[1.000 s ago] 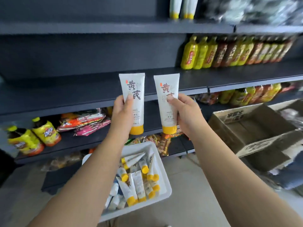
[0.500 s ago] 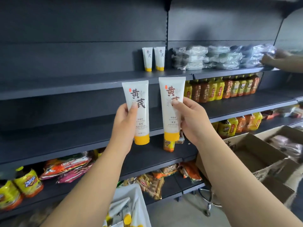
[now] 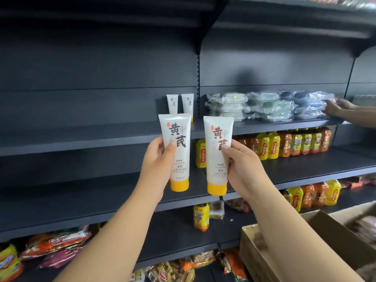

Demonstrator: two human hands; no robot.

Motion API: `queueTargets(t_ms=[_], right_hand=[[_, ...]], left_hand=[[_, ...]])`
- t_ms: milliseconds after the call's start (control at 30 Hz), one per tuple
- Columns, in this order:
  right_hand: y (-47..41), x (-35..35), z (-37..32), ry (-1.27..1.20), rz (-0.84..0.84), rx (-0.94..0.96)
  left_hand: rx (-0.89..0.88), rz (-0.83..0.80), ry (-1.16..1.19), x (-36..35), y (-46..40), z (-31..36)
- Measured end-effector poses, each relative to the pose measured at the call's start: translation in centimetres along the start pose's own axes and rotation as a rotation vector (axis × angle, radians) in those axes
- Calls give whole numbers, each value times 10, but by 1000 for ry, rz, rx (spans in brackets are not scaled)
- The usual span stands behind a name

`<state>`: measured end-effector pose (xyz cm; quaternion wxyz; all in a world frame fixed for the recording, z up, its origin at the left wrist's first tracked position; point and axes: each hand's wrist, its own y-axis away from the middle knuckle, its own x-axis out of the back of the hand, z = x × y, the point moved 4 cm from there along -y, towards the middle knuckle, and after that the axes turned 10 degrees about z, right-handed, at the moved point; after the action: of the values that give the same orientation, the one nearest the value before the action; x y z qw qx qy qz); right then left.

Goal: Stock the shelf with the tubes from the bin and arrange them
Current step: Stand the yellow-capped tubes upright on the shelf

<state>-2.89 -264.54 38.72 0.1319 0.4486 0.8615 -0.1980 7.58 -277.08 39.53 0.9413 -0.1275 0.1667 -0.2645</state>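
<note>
Left hand (image 3: 156,159) grips left tube (image 3: 177,151); right hand (image 3: 242,169) grips right tube (image 3: 216,159)

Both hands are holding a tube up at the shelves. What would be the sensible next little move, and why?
Probably lift both onto the dark shelf beside the two standing white tubes. The left hand and right hand each grip a white yellow-capped tube, cap down like those.

A shop: dark shelving (image 3: 101,137) (metal) stocked with bottled drinks (image 3: 295,142).

Above our hands, we see the dark shelf (image 3: 101,137) bearing two upright tubes (image 3: 180,104) and wrapped packets (image 3: 264,106) rightward.
</note>
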Motion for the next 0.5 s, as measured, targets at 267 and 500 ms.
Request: queueTargets(t_ms=[267, 500], right_hand=[[-79, 15, 10, -3, 25, 51], [-196, 4, 24, 23, 19, 56]], left_hand=[[53, 112, 20, -6, -70, -29], [-4, 107, 36, -24, -177, -56]])
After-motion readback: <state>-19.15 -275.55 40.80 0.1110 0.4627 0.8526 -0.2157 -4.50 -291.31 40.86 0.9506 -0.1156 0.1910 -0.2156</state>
